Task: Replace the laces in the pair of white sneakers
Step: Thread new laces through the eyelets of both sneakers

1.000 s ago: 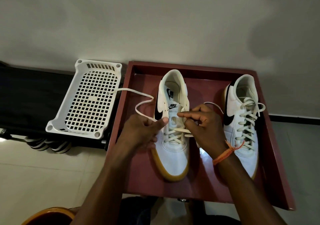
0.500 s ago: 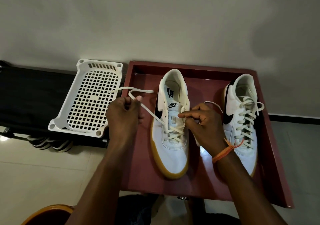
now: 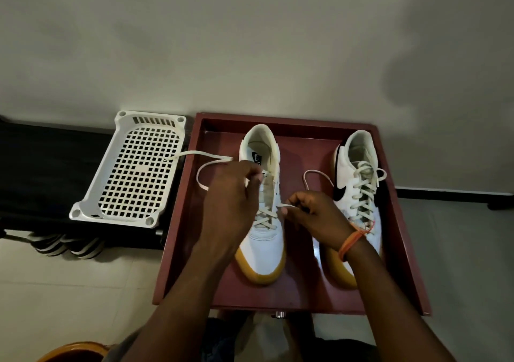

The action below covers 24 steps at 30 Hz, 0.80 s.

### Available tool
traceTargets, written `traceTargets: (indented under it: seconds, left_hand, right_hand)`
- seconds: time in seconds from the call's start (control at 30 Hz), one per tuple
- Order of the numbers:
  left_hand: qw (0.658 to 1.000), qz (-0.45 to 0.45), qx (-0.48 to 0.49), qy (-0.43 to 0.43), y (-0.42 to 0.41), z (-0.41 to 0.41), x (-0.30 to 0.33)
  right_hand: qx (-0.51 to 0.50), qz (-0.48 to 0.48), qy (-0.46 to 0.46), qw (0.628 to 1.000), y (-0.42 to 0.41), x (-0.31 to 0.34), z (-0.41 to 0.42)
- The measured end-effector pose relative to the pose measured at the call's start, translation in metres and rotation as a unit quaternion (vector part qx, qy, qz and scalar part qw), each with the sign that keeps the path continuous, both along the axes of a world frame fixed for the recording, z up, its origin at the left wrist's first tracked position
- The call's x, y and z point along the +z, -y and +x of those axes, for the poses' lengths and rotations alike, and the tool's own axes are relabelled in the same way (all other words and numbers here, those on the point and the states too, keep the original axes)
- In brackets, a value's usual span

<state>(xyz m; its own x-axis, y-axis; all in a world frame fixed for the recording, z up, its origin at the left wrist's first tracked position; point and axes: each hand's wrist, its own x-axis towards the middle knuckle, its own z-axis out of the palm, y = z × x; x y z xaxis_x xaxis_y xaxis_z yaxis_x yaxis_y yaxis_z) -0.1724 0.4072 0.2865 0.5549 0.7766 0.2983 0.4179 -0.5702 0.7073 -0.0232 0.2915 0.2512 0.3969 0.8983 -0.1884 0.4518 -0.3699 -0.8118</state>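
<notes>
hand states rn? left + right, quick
Left hand: fingers curled at the left sneaker's tongue, pinching the lace.
Right hand: pinching the lace's other end beside the same sneaker.

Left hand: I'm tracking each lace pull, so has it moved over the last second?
Yes. The left hand swung out toward the white basket, then came back over the left sneaker's tongue.

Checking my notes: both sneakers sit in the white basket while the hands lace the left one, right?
Not quite. The head view shows both sneakers in the red tray; the white basket sits beside it. The hands are lacing the left one.
</notes>
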Motion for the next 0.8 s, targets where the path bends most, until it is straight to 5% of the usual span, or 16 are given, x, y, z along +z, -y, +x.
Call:
traceTargets:
  seconds: [0.1,0.27,0.47,0.7,0.8]
  left_hand:
    - [0.985,0.117,-0.082,-0.099,0.025,0.013,-0.010]
    - [0.943,0.205,-0.172,-0.197,0.067,0.031,-0.033]
    - [0.889,0.184,-0.316,-0.275,0.115,0.030,-0.068]
    - [0.885,0.174,-0.308,-0.303,0.108,0.024,-0.078]
    - [0.900,0.079,-0.320,-0.285,0.103,0.024,-0.064]
  right_hand:
    - [0.000,0.003,0.015,1.000,0.009,0.023,0.015]
    - [-0.104,0.079,-0.167,0.977,0.032,0.066,0.040]
    - [-0.181,0.213,-0.304,0.911,0.046,0.094,0.054]
    - [-0.167,0.257,-0.390,0.868,0.046,0.097,0.058]
    - [-0.157,0.230,-0.379,0.882,0.042,0.095,0.055]
